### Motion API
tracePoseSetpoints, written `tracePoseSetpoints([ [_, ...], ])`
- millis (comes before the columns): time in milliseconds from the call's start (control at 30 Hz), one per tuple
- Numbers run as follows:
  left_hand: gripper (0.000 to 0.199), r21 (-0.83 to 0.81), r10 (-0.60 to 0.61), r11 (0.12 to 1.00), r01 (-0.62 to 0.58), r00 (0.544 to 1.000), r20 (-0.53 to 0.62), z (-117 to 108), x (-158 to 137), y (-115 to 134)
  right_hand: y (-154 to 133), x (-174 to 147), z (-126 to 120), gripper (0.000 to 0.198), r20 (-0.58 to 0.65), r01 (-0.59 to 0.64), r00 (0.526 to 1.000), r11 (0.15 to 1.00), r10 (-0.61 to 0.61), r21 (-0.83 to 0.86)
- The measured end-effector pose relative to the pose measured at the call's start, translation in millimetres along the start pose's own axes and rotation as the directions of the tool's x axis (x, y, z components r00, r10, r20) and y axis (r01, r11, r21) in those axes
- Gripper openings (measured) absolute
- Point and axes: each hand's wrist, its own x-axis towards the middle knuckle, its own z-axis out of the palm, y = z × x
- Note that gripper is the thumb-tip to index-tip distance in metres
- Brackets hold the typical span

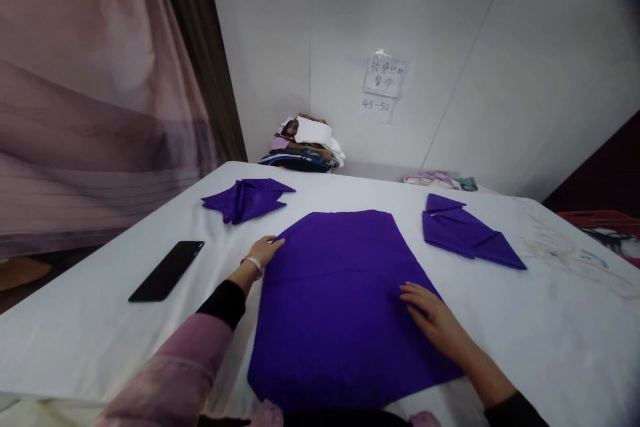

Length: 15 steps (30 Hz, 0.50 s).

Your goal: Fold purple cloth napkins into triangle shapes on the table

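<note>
A large purple cloth napkin (335, 307) lies spread flat in front of me, its two far corners angled off. My left hand (267, 250) is at its upper left edge, with thumb and fingers closed on the border. Over the right part of the cloth, my right hand (437, 323) rests or hovers with its fingers extended and apart, holding nothing. Two folded purple napkins lie farther back: a pleated, pointed one (253, 200) on the left and a flat, angular one (460, 230) on the right.
A white-covered table (500, 333) carries everything. A black phone (167, 271) lies left of my left arm. A pile of folded cloths (305, 143) sits by the wall, with more cloths (435, 179) at the back right. A pink curtain (90, 100) hangs on the left.
</note>
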Motion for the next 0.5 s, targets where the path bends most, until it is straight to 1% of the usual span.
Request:
tracePoseSetpoints([
  [67,0.033,-0.062,0.022,0.998,-0.023,0.999,-0.024,11.0,11.8,7.6,-7.4,5.7,13.0,0.037,0.098,0.014,0.995,0.999,-0.01,-0.041],
  [133,0.041,-0.141,0.068,0.987,-0.076,0.996,-0.061,18.0,18.7,17.2,-8.9,7.2,23.8,0.044,0.172,0.012,0.985,0.996,0.003,-0.089],
  [200,0.048,-0.217,0.135,0.964,-0.152,0.987,-0.09,20.0,22.7,28.3,-7.4,6.0,31.5,0.048,0.199,0.005,0.98,0.992,0.021,-0.127],
  [267,0.046,-0.276,0.242,0.922,-0.27,0.961,-0.131,16.6,25.8,37.7,-6.0,4.2,35.8,0.048,0.198,0.0,0.98,0.989,0.03,-0.15],
  [300,0.043,-0.263,0.295,0.907,-0.329,0.942,-0.161,13.1,27.3,40.4,-5.8,3.7,36.8,0.048,0.194,-0.001,0.98,0.988,0.032,-0.157],
  [333,0.04,-0.215,0.333,0.904,-0.37,0.923,-0.192,8.7,28.6,41.2,-5.9,3.3,37.2,0.048,0.192,-0.002,0.981,0.987,0.033,-0.16],
  [367,0.037,-0.138,0.35,0.913,-0.384,0.91,-0.22,3.6,29.5,40.0,-5.9,3.0,37.1,0.048,0.19,-0.001,0.981,0.988,0.031,-0.158],
  [400,0.036,-0.043,0.348,0.929,-0.368,0.907,-0.235,-1.6,29.5,36.9,-5.6,2.5,36.5,0.048,0.191,0.003,0.981,0.989,0.026,-0.149],
  [433,0.035,0.052,0.332,0.943,-0.329,0.914,-0.233,-6.7,28.0,32.0,-4.4,1.6,35.5,0.047,0.194,0.007,0.981,0.991,0.019,-0.137],
  [500,0.036,0.179,0.303,0.945,-0.272,0.936,-0.18,-14.5,19.2,19.0,1.9,-2.3,32.7,0.047,0.193,0.011,0.981,0.993,0.012,-0.116],
])
